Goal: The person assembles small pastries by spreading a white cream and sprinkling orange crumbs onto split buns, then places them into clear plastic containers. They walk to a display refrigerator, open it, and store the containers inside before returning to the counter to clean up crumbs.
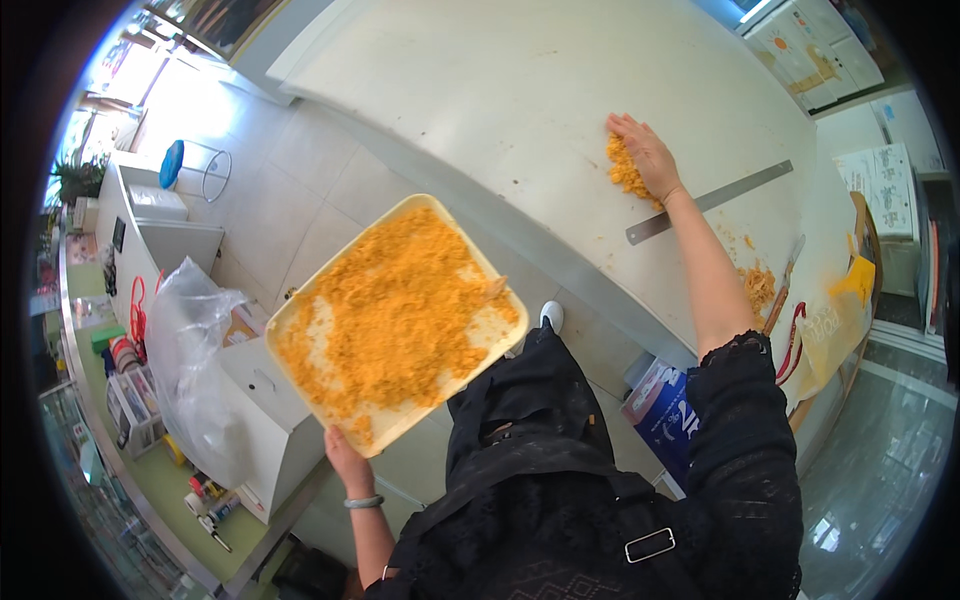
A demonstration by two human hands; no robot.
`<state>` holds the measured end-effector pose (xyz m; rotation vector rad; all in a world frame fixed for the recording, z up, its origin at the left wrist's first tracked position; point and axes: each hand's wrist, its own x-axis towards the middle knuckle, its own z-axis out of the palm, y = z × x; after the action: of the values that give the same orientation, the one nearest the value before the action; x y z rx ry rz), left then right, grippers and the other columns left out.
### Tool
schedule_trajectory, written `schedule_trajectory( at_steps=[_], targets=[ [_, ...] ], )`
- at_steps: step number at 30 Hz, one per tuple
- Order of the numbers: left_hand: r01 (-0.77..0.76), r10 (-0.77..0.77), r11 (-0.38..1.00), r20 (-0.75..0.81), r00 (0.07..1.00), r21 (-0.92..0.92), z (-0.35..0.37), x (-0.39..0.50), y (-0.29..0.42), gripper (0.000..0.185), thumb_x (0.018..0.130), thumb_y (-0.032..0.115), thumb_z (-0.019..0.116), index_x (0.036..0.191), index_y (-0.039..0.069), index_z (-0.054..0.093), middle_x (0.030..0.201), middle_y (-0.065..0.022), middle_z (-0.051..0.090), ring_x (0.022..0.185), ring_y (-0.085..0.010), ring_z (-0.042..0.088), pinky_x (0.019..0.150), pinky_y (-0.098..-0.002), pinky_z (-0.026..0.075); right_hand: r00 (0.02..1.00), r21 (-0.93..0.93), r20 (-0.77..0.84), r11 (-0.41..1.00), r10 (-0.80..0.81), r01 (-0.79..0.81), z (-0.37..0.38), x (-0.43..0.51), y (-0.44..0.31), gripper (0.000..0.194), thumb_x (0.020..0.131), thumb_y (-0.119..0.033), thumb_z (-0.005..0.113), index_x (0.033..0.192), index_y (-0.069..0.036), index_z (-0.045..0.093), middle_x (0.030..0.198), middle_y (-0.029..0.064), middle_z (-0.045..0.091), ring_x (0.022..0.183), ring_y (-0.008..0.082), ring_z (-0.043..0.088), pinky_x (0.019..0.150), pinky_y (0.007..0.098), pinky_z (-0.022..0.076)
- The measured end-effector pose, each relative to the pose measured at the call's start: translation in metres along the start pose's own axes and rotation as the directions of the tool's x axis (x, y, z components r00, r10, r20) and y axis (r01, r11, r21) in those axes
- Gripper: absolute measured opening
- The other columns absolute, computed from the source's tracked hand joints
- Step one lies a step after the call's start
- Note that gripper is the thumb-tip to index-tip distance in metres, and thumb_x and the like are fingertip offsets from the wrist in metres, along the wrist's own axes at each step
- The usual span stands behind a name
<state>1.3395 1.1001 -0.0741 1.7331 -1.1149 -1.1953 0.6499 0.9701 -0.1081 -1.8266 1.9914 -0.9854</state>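
Note:
A cream-coloured rectangular tray (491, 343) hangs above the floor, tilted in the picture. My left hand (346, 454) grips its lower left corner. Loose orange crumbs (397, 311) cover most of the tray's inside. A small pinkish piece at its right rim is too unclear to name. Over on the white table (480, 82), my right hand (651, 159) lies against a small heap of the same orange crumbs (624, 166), its palm partly hiding them. A steel ruler (720, 196) lies beside that hand, partly covered by my right forearm.
More crumbs (756, 289) lie near a wooden-handled knife (780, 296) and a yellow plastic bag (829, 337) at the table's right end. A clear plastic bag (195, 360) drapes over the white cabinet (285, 427) at left. Below the table stands a blue box (664, 420); farther off is a stool (172, 163).

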Motion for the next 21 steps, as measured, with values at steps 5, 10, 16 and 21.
schedule_trajectory(
  at_steps=[5,10,16,21],
  targets=[
    [0.025,-0.025,1.000,-0.008,1.000,-0.001,0.061,-0.035,-0.061,0.036,0.110,0.030,0.039,0.112,-0.001,0.056,0.103,-0.0068,0.063,0.092,-0.0126,0.059,0.083,-0.0281,0.049,1.000,0.018,-0.009,1.000,-0.017,0.017,0.005,-0.002,0.003,0.051,0.107,-0.044,0.033,0.139,-0.015,0.058,0.150,0.0031,0.051,0.146,0.0227,0.036,0.122,0.0402,0.0183],
    [0.061,-0.067,0.980,-0.027,0.997,-0.187,0.130,-0.076,-0.094,0.037,0.110,0.031,0.038,0.112,-0.001,0.056,0.102,-0.0061,0.063,0.092,-0.0127,0.058,0.083,-0.0279,0.048,0.997,0.006,0.071,1.000,-0.027,0.027,0.001,-0.003,0.022,0.053,0.108,-0.042,0.030,0.140,-0.010,0.057,0.151,0.0061,0.049,0.146,0.0242,0.035,0.123,0.0403,0.0166],
    [0.104,-0.121,0.946,-0.039,0.992,-0.306,0.161,-0.112,-0.106,0.037,0.110,0.031,0.037,0.118,-0.001,0.053,0.108,-0.0082,0.063,0.097,-0.0144,0.061,0.085,-0.0286,0.051,0.990,0.248,0.096,0.966,-0.104,0.077,0.038,-0.038,-0.082,0.050,0.107,-0.037,0.037,0.146,-0.007,0.049,0.151,0.0111,0.047,0.145,0.0276,0.036,0.122,0.0409,0.0194],
    [0.058,-0.087,0.927,-0.064,0.994,-0.370,0.168,-0.121,-0.102,0.037,0.110,0.031,0.036,0.121,-0.001,0.052,0.108,-0.0088,0.063,0.097,-0.0150,0.062,0.085,-0.0289,0.051,0.938,0.374,0.240,0.915,-0.252,0.150,0.087,-0.087,-0.130,0.061,0.109,-0.043,0.028,0.156,-0.005,0.028,0.164,0.0104,0.026,0.153,0.0267,0.015,0.124,0.0413,0.0045]
  ],
)
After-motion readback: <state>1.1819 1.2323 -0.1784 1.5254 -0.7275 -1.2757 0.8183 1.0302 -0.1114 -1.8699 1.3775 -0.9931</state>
